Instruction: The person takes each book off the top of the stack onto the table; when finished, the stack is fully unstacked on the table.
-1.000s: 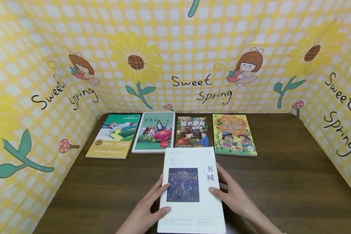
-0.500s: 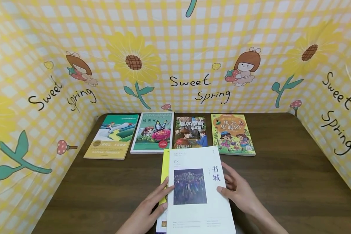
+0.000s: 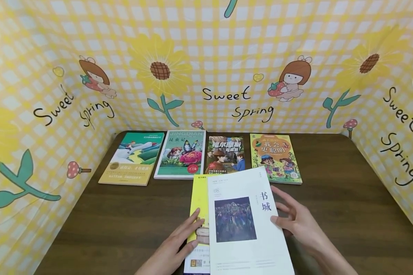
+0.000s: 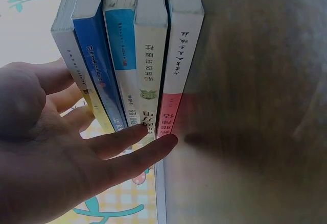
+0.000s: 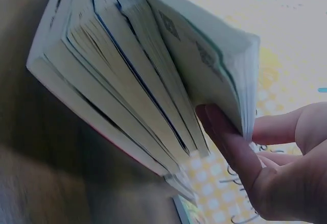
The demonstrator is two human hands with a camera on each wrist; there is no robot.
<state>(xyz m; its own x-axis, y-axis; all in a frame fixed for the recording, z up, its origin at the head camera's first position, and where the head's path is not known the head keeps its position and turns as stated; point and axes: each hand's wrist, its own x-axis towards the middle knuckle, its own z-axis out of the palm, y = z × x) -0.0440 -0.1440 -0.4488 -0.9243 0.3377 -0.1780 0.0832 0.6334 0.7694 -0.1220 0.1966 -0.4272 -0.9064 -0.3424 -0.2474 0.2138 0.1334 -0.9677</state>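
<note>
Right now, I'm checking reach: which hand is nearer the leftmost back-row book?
Left. The left hand is in front and right of the leftmost book; the right hand, gripping the white book, sits farther right.

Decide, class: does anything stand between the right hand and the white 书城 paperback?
Nothing visible does: the right hand pinches the white 书城 paperback at its right edge, and the yellow book shows beneath.

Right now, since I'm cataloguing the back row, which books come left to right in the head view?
Green and yellow paperback → teal paperback with pink flower → dark paperback with white lettering → yellow-green paperback with orange title patch.
</note>
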